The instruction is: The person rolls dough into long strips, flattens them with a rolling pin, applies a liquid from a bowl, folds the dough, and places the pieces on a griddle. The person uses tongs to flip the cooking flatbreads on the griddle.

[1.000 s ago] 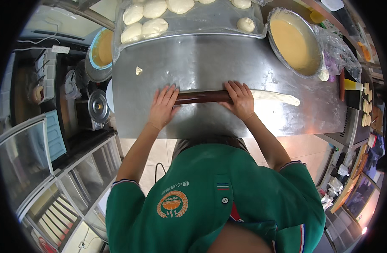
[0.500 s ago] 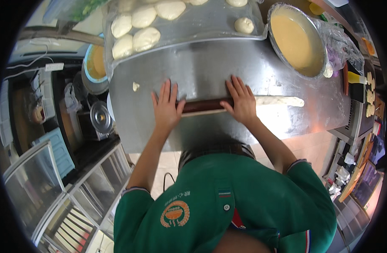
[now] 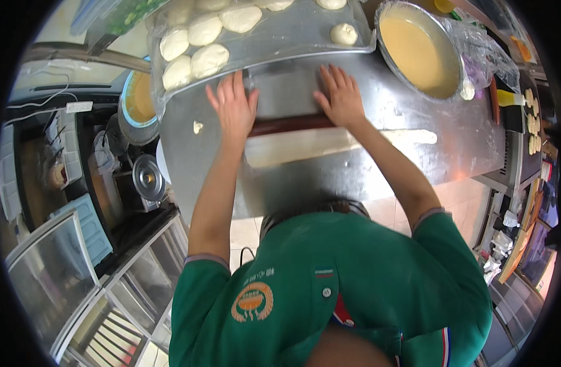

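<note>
A dark brown rolling pin (image 3: pixel 289 125) lies crosswise on the metal worktop, beneath my two hands. My left hand (image 3: pixel 234 110) is flat over its left end, fingers stretched forward. Over the right end rests my right hand (image 3: pixel 341 98), open, with its fingers spread and pointing ahead. Just on the near side of the pin a long flattened strip of pale dough (image 3: pixel 299 147) lies on the steel. It runs to the right under my right wrist and ends in a rounder, thicker tip.
A film-lined tray (image 3: pixel 280 46) with several dough balls stands at the far side. To its right is a metal bowl (image 3: pixel 463 67) of yellowish batter. A dough scrap (image 3: pixel 198 127) lies on the left of the worktop (image 3: pixel 189 171). A pot lid (image 3: pixel 148 177) is further left.
Both hands and the rolling pin have moved forward, away from my body. The flattened dough, mostly covered before, now shows on the near side of the pin.
</note>
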Demonstrator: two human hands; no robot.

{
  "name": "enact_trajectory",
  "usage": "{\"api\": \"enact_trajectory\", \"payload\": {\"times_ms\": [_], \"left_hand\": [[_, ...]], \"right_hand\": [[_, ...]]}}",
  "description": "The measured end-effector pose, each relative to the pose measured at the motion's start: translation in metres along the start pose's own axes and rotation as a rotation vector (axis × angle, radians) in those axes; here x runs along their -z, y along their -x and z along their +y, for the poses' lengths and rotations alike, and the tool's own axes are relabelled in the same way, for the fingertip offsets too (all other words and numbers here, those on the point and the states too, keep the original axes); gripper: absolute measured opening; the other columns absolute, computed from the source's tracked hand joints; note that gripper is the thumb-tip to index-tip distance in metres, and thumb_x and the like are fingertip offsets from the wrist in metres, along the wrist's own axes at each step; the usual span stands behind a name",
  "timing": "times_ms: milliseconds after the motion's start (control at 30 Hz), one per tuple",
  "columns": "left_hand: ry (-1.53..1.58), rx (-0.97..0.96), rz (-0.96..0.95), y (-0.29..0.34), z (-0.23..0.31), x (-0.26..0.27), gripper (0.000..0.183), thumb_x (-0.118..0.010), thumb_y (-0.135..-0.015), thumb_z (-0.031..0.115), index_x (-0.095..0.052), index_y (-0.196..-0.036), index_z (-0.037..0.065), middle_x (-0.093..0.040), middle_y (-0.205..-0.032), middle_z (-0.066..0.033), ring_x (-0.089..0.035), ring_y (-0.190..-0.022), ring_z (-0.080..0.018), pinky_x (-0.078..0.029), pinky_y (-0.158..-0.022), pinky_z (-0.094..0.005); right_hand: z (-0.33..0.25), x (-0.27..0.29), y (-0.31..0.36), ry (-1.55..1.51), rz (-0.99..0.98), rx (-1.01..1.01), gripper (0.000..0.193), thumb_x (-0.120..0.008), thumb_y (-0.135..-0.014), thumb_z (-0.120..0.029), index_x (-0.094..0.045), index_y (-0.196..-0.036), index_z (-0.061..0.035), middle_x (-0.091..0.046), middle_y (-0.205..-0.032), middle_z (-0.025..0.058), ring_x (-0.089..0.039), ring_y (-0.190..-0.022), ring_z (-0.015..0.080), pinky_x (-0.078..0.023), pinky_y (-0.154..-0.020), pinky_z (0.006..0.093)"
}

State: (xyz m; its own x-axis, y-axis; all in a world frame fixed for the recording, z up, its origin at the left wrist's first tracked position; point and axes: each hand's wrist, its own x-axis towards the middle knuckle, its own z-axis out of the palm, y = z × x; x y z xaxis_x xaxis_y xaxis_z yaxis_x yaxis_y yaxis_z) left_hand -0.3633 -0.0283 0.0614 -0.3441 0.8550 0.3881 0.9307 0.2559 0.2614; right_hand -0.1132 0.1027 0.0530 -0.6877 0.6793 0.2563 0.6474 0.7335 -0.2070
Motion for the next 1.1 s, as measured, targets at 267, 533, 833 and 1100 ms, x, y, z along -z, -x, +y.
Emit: {"api": "enact_trajectory", "payload": {"times_ms": [267, 533, 833, 1100], "left_hand": [[-0.051, -0.485, -0.402, 0.072, -0.001, 0.026, 0.065, -0.073, -0.085, 0.034, -0.052, -0.141, 0.008, -0.061, -0.123, -0.0139, -0.056, -0.113, -0.0299, -0.043, -0.095, -0.0446], [0.04, 0.241, -0.273, 0.084, 0.001, 0.031, 0.08, -0.061, -0.095, 0.047, -0.03, -0.158, 0.007, -0.031, -0.161, -0.0201, -0.032, -0.147, -0.0366, -0.025, -0.115, -0.0635], [-0.017, 0.149, -0.391, 0.163, 0.015, 0.052, 0.086, -0.066, -0.088, 0.054, -0.037, -0.155, 0.007, -0.031, -0.163, -0.0194, -0.03, -0.149, -0.0382, -0.019, -0.114, -0.0716], [-0.042, -0.148, -0.211, 0.252, 0.027, 0.075, 0.065, -0.073, -0.084, 0.031, -0.055, -0.144, 0.014, -0.054, -0.147, -0.0107, -0.048, -0.134, -0.0331, -0.031, -0.113, -0.0585]], "right_hand": [[-0.004, 0.013, 0.049, -0.057, -0.195, 0.404, 0.051, -0.066, -0.089, -0.045, -0.061, -0.124, -0.0087, -0.061, -0.103, 0.0111, -0.059, -0.102, 0.0282, -0.043, -0.091, 0.0426], [-0.042, 0.022, 0.033, -0.044, 0.038, -0.139, 0.086, -0.052, -0.093, -0.066, -0.041, -0.152, -0.0041, -0.046, -0.148, 0.0245, -0.039, -0.143, 0.0366, -0.025, -0.118, 0.0566], [-0.052, 0.023, 0.114, -0.042, -0.382, -0.016, 0.094, -0.051, -0.092, -0.069, -0.03, -0.158, -0.0053, -0.025, -0.164, 0.0214, -0.022, -0.153, 0.0373, -0.019, -0.122, 0.0551], [-0.06, 0.051, 0.18, -0.12, -0.344, 0.132, 0.082, -0.073, -0.085, -0.042, -0.039, -0.154, -0.0128, -0.038, -0.157, 0.0174, -0.038, -0.143, 0.0385, -0.033, -0.116, 0.0534]]}}
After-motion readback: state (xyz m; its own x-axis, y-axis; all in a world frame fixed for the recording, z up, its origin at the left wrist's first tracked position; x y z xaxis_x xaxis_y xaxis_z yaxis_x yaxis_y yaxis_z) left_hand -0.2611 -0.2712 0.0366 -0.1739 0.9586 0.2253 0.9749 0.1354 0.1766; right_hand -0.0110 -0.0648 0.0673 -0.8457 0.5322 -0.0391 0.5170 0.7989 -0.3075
